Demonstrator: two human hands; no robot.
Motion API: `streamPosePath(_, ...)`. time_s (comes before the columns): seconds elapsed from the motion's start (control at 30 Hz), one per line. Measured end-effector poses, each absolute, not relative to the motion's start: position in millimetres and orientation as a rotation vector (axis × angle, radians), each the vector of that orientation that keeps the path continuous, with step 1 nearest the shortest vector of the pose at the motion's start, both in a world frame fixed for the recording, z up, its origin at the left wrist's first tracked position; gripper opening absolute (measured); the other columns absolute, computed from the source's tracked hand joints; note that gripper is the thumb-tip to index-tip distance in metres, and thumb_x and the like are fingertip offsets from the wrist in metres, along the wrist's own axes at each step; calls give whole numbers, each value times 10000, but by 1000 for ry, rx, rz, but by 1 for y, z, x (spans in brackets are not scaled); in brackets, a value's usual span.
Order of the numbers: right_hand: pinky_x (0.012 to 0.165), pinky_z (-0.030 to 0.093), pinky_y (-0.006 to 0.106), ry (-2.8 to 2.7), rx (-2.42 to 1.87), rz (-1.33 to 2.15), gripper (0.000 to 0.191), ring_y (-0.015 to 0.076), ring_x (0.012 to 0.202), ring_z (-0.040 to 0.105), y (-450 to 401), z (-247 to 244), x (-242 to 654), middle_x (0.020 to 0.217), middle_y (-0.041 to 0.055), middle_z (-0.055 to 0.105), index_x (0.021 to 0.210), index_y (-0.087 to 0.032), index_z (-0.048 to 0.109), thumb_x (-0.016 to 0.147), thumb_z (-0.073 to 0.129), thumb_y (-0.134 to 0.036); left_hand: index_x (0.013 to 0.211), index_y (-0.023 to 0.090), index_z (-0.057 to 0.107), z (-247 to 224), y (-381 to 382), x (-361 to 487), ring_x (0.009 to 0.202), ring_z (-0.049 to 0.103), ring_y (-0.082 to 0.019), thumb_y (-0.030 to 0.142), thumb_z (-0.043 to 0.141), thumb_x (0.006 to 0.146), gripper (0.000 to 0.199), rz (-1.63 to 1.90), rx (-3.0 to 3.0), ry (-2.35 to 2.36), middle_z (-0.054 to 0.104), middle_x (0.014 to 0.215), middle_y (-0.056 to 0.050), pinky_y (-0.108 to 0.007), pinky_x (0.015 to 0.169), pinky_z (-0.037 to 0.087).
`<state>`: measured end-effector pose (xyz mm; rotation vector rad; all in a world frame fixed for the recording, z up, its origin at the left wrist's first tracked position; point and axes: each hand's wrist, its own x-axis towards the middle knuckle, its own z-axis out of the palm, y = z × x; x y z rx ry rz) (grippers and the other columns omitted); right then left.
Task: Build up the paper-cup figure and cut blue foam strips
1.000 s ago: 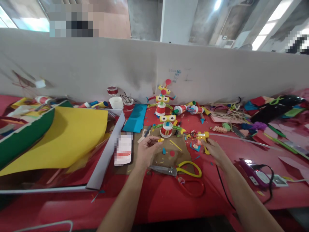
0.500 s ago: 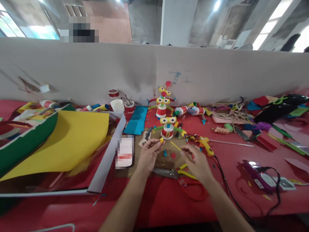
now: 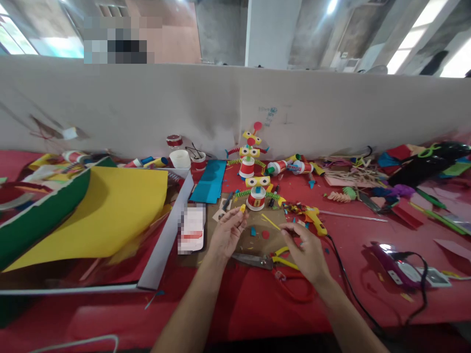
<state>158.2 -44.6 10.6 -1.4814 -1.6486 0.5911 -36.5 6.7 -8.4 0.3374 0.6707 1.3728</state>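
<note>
My left hand pinches a small yellow paper piece between thumb and fingertips, just in front of a paper-cup robot figure with yellow eye-piece and green spring arms. My right hand hovers over the brown board, fingers loosely curled and apart. Its fingertips are at the near end of a thin yellow paper strip; I see no clear grip on it. Below lie scissors with yellow and red handles, partly under my right hand. Blue and red scraps rest on the board.
A yellow glue gun with a black cord lies to the right, near a purple power device. On the left stands a white-sided box with yellow sheet. Other cup figures stand behind, beside blue paper.
My left hand has shifted slightly left and up with the yellow piece. My right hand has drawn a little to the right, showing more of the yellow strip. The view has tilted slightly.
</note>
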Motion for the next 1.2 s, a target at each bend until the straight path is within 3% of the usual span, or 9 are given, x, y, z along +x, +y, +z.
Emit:
streamPosePath(0.17, 669, 506, 262, -1669, -1473, 694, 216, 183, 840, 636, -62, 4, 155, 945, 58, 683, 947, -219, 647, 877, 476, -332, 787, 117, 633, -2, 7, -38, 764, 688, -126, -15, 625, 702, 157, 1336, 185, 652, 695, 745, -43, -152, 637, 552)
streamPosePath(0.33, 768, 491, 329, -1672, -1584, 481, 239, 202, 836, 633, -57, -9, 193, 940, 68, 681, 936, -216, 646, 854, 477, -363, 764, 123, 597, 0, 7, -39, 718, 684, -106, -37, 562, 739, 165, 1299, 100, 655, 697, 783, -65, -145, 624, 551)
streamPosePath(0.53, 806, 457, 437, -1539, -2021, 175, 388, 300, 934, 591, -17, -33, 258, 1014, 159, 647, 1014, -144, 615, 742, 493, -392, 776, 127, 606, -5, 8, -40, 706, 682, -108, -47, 555, 736, 185, 1299, 142, 609, 683, 726, -45, -144, 610, 552)
streamPosePath(0.63, 826, 439, 436, -1508, -2174, 162, 440, 323, 971, 581, -2, -43, 271, 1007, 186, 648, 1032, -115, 600, 730, 504, -420, 774, 111, 620, -4, 8, -40, 716, 685, -106, -51, 548, 741, 180, 1300, 153, 605, 691, 742, -54, -141, 638, 555)
streamPosePath(0.87, 630, 420, 316, -1477, -2259, 524, 262, 254, 740, 622, 23, -45, 284, 726, 91, 667, 818, -175, 640, 687, 568, -389, 737, 114, 614, -1, 6, -41, 775, 692, -129, -62, 547, 727, 188, 1288, 137, 632, 703, 765, -63, -167, 676, 564)
streamPosePath(0.97, 552, 395, 280, -1445, -2245, 681, 163, 205, 595, 593, 31, -37, 289, 557, 40, 612, 654, -179, 628, 648, 598, -339, 747, 119, 619, -3, 5, -41, 679, 672, -109, -42, 598, 699, 169, 1281, 171, 620, 686, 719, -34, -162, 605, 554)
streamPosePath(1.07, 497, 387, 240, -1439, -2178, 819, 135, 146, 501, 551, 35, -31, 288, 512, 8, 590, 586, -175, 603, 651, 574, -289, 743, 121, 619, -5, 5, -41, 554, 613, -69, -29, 627, 680, 163, 1270, 198, 599, 665, 671, -16, -142, 520, 512)
streamPosePath(1.2, 452, 335, 219, -1414, -2172, 825, 155, 132, 465, 515, 38, -26, 283, 409, -22, 500, 480, -187, 547, 577, 643, -261, 732, 115, 611, -3, 5, -43, 590, 627, -83, -25, 616, 695, 146, 1246, 165, 585, 660, 669, -30, -146, 530, 510)
